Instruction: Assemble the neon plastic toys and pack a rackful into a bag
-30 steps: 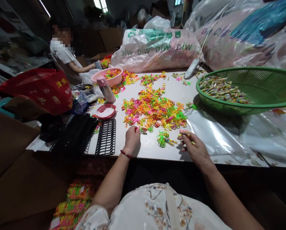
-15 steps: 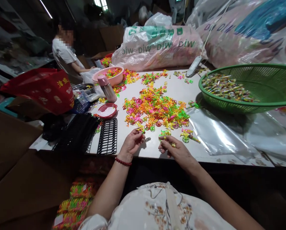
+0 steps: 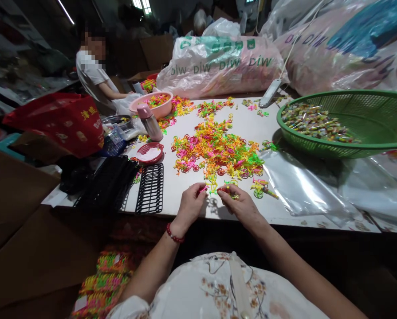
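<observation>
Just in front of the pile, my left hand (image 3: 190, 204) and my right hand (image 3: 241, 207) are close together, both with closed fingertips. Between them is a small yellow-green plastic toy bicycle (image 3: 213, 185), pinched from both sides. A pink bit shows at the left fingertips and a red bit at the right ones; my fingers partly hide these. Past them spreads a heap of bright toy bicycles (image 3: 218, 148). To the right of my right hand lies another toy bicycle (image 3: 258, 188) with a colourful tube against it.
At right, a green basket (image 3: 351, 149) holds many small wrapped pieces, beside clear plastic bags (image 3: 304, 190). Black plastic racks (image 3: 150, 188), a red basket (image 3: 158, 153), a flask (image 3: 150, 124) and a pink basin (image 3: 167, 106) stand left. A person (image 3: 93, 79) works beyond.
My left hand has moved right and my hands have come together at the toy bicycle. My right fingers have closed in on it. Yellowish bits seen in my right palm are now hidden.
</observation>
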Demonstrator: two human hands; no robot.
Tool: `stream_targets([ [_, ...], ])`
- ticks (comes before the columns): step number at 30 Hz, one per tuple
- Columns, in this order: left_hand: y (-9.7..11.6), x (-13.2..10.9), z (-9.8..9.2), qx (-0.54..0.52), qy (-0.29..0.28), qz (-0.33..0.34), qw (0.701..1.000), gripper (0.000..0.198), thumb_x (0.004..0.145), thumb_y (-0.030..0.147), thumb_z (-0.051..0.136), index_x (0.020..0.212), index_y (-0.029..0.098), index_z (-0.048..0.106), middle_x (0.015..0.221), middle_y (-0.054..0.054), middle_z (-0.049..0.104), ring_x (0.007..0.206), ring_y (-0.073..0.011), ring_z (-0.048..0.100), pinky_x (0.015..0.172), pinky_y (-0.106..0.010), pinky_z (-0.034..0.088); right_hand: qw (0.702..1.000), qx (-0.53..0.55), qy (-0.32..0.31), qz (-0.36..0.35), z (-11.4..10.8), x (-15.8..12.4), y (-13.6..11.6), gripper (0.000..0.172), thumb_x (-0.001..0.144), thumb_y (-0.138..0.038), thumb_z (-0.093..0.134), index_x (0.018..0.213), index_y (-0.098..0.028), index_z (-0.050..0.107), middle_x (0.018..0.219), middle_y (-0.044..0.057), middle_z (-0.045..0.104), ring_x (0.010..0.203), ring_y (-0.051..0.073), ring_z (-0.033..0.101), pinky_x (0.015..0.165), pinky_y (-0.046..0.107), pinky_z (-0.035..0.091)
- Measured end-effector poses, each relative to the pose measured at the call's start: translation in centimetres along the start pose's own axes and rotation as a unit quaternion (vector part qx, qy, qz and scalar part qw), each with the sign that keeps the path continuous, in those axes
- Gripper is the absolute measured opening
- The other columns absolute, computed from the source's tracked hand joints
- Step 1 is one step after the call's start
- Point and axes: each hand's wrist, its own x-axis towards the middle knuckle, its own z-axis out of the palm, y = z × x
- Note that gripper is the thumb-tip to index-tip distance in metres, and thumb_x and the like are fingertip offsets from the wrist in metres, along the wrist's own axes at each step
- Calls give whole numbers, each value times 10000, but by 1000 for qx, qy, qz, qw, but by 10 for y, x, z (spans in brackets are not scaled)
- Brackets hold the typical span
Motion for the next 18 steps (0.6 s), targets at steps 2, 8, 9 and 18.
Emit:
stream_targets([
  [2, -4, 1, 0, -8, 30, -14, 999, 181, 743, 209, 729, 920, 179, 710, 904, -48, 692, 775, -144, 631, 739, -252, 509, 997, 70, -13, 35, -1, -2, 0, 369, 782, -547, 671, 841, -194, 582, 595, -56, 488, 475, 73, 386, 422, 201, 290],
  [8, -1, 7, -4, -275, -1, -207, 939, 327, 650, 50, 732, 957, 131, 652, 823, -42, 664, 698, -106, 647, 680, -220, 524, 983, 162, 28, 83, -11, -2, 5, 435, 705, -541, 751, 917, -189, 611, 663, -38, 538, 505, 72, 435, 420, 182, 281],
  [9, 0, 8, -7, -290, 12, -210, 934, 308, 650, 61, 739, 935, 129, 645, 774, -27, 645, 668, -93, 635, 646, -198, 511, 982, 162, 35, 85, -12, -3, 5, 440, 697, -543, 756, 920, -191, 615, 662, -36, 538, 506, 76, 439, 418, 184, 280],
  [18, -11, 12, -18, -238, -29, -217, 946, 271, 699, 310, 770, 759, 108, 599, 642, -17, 563, 476, -43, 462, 440, -152, 298, 980, 114, 62, 152, -10, -8, 14, 464, 633, -600, 769, 883, -219, 681, 568, -41, 503, 469, 93, 441, 418, 195, 297],
])
